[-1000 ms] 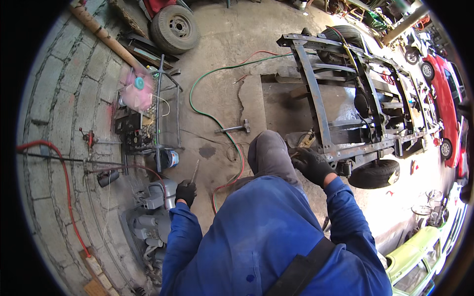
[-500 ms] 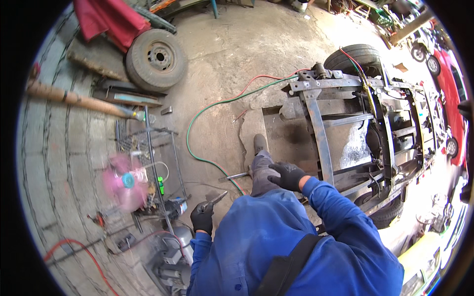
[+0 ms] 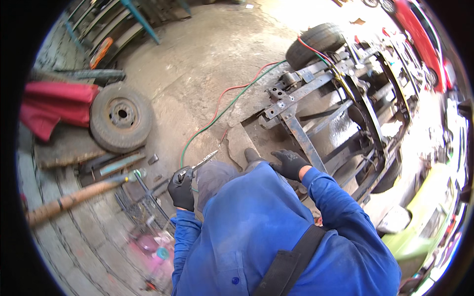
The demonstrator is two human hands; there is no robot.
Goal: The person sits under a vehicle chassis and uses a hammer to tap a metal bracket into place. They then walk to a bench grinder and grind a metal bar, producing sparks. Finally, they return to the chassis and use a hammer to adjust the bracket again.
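My left hand point(image 3: 181, 190), in a black glove, is closed around a slim metal tool point(image 3: 205, 159). Its pale, flat end tapers to a point and stretches toward the upper right, over my grey trouser leg; its exact kind is unclear. My right hand point(image 3: 290, 164), gloved in black too, holds nothing and has its fingers apart. It hovers in front of my right side, close to the near end of a bare vehicle chassis frame point(image 3: 302, 138). Whether it touches the metal cannot be made out.
Red and green hoses point(image 3: 213, 120) cross the concrete floor to the chassis, passing a tire point(image 3: 316, 45). Left of me are a wheel point(image 3: 121, 117), a red cloth point(image 3: 58, 104), a brown pole point(image 3: 79, 198) and a blurred pink container point(image 3: 153, 256). A yellow-green car body point(image 3: 419, 222) stands at right.
My view has turned right, and the wheel and chassis now appear rotated. My left hand has risen with the tool. The right hand remains spread, now nearer the chassis end.
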